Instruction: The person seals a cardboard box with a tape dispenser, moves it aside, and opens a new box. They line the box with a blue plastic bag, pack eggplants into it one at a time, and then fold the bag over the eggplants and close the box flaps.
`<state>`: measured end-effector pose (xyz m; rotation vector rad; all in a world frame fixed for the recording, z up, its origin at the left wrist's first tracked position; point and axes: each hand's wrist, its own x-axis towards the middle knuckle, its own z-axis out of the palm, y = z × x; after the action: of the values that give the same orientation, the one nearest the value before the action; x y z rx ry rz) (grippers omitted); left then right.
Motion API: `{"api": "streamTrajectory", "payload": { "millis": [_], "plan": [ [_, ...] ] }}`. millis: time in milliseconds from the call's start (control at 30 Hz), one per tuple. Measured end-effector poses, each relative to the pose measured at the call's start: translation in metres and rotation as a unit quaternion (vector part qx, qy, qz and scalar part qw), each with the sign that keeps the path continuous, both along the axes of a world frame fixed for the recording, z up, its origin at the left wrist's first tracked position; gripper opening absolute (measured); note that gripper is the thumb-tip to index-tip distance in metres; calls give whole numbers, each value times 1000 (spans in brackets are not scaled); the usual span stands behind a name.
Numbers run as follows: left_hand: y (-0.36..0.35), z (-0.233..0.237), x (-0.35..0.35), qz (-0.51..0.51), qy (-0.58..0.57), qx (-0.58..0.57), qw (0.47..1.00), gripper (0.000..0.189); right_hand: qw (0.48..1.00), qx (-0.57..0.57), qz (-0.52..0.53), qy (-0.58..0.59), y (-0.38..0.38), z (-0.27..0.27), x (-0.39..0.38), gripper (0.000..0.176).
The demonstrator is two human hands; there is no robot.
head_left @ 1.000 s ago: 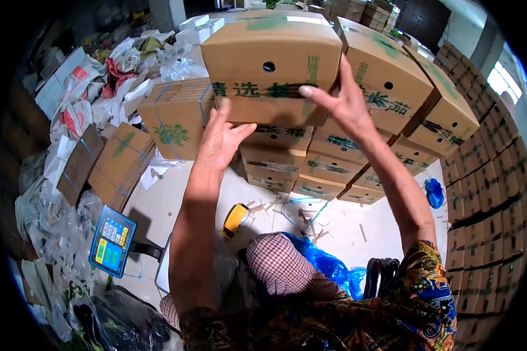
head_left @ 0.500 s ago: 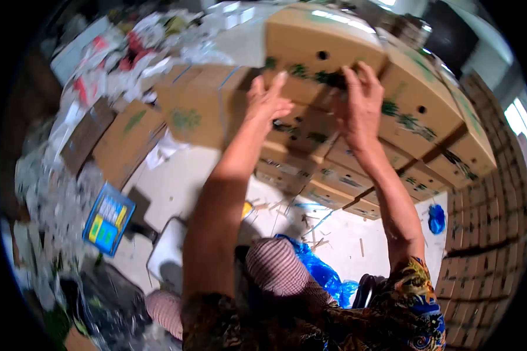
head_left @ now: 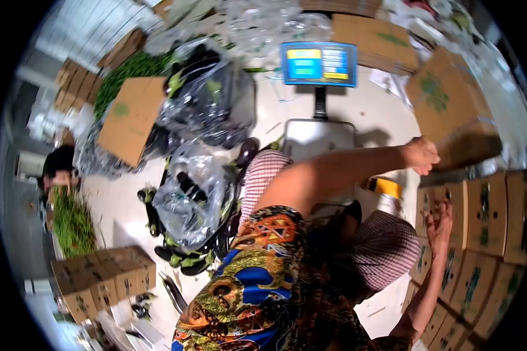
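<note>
My left hand (head_left: pixel 421 155) is stretched to the right with its fingers curled in, and nothing shows in it. It is beside a large cardboard carton (head_left: pixel 465 111) with a green print. Below it, my right hand (head_left: pixel 439 227) has its fingers apart and overlaps the stack of brown cartons (head_left: pixel 485 213), which have green prints and round holes. A platform scale (head_left: pixel 319 137) stands on the floor in front of me, its blue display (head_left: pixel 320 64) facing up. A yellow and white container (head_left: pixel 387 192) sits near my knee.
To the left, plastic bags (head_left: pixel 190 202) hold eggplants, with loose eggplants (head_left: pixel 194 264) around them. A flat cardboard piece (head_left: pixel 132 120) leans by greens. Another carton stack (head_left: pixel 104 279) stands at lower left. A person (head_left: pixel 60 164) is near bundled greens (head_left: pixel 73 222). Clear plastic (head_left: pixel 263 26) lies beyond the scale.
My view has swung left, bringing the eggplants and scale towards the middle and the carton stack to the right edge. My left hand's fingers have curled in; my right hand remains near the cartons.
</note>
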<state>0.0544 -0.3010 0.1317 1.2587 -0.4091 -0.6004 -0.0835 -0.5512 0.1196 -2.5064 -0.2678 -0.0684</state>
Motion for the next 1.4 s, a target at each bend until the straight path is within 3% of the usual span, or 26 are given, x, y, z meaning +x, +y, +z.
{"api": "streamTrajectory", "payload": {
  "millis": [100, 133, 167, 200, 233, 300, 333, 367, 400, 433, 467, 500, 567, 600, 700, 767, 800, 867, 900, 967, 1000, 1033, 1133, 1200, 1267, 1400],
  "plan": [
    [130, -13, 2, 48, 20, -9, 999, 23, 996, 26, 59, 69, 47, 9, 8, 35],
    [192, -17, -4, 129, -123, 71, 981, 22, 992, 36, 67, 98, 62, 12, 9, 33],
    [254, -21, -9, 227, -244, 174, 927, 23, 988, 30, 78, 126, 67, 12, 11, 34],
    [315, -2, -42, 339, -215, 274, 874, 25, 984, 24, 89, 154, 72, 11, 13, 36],
    [377, 19, -76, 433, -159, 360, 811, 28, 982, 13, 97, 164, 71, 3, 16, 36],
    [483, 27, -149, 663, -186, 505, 520, 50, 970, -12, 104, 221, 73, 0, 21, 37],
    [502, 54, -191, 746, -74, 508, 424, 53, 962, 0, 48, 270, 84, 9, 16, 36],
    [590, 3, -226, 744, -88, 614, 248, 52, 932, 131, -22, 336, 72, -12, 17, 32],
    [606, 21, -268, 715, 99, 625, 297, 60, 882, 259, -104, 380, 76, -18, 15, 29],
    [639, 5, -302, 701, 174, 659, 209, 64, 807, 358, -210, 420, 76, -19, 10, 27],
    [649, 4, -326, 763, 238, 574, 176, 63, 873, 215, -159, 407, 56, -45, 14, 27],
    [661, 2, -346, 813, 299, 480, 141, 63, 877, 213, -153, 403, 57, -42, 14, 27],
    [724, -53, -386, 910, 144, 126, 367, 52, 883, 210, -143, 394, 57, -35, 12, 26],
    [705, -24, -381, 896, 258, 15, 361, 49, 867, 301, -78, 390, 41, -48, 16, 26],
    [732, -36, -394, 835, 116, -124, 524, 38, 940, 101, 104, 309, 15, -39, 37, 25],
    [728, -1, -385, 806, 30, -196, 558, 29, 928, 169, 148, 297, 11, -43, 53, 25],
    [741, 9, -389, 759, 6, -200, 619, 26, 941, 129, 132, 282, 24, -29, 53, 25],
    [747, 41, -376, 793, -15, -144, 592, 23, 962, 99, 98, 234, 76, 13, 42, 29],
    [728, 60, -369, 752, -111, -96, 642, 22, 972, 85, 44, 215, 106, 38, 31, 28],
    [717, 84, -362, 759, -179, -48, 623, 22, 976, 112, 31, 182, 139, 64, 24, 29],
    [686, 104, -356, 777, -206, -2, 595, 24, 982, 28, 83, 165, 148, 80, 27, 31],
    [651, 126, -353, 791, -235, 46, 562, 26, 987, 44, 81, 131, 157, 85, 23, 33],
    [590, 179, -348, 781, -277, 84, 553, 30, 993, -23, 85, 80, 196, 128, 6, 32],
    [539, 212, -341, 764, -323, 127, 544, 34, 988, -42, 126, -81, 212, 143, -5, 29],
    [524, 226, -339, 713, -328, 156, 599, 36, 972, -65, 119, -194, 233, 172, -26, 38],
    [465, 239, -315, 603, -300, 326, 664, 43, 855, -141, 143, -477, 244, 228, -49, 60]
  ]
}}
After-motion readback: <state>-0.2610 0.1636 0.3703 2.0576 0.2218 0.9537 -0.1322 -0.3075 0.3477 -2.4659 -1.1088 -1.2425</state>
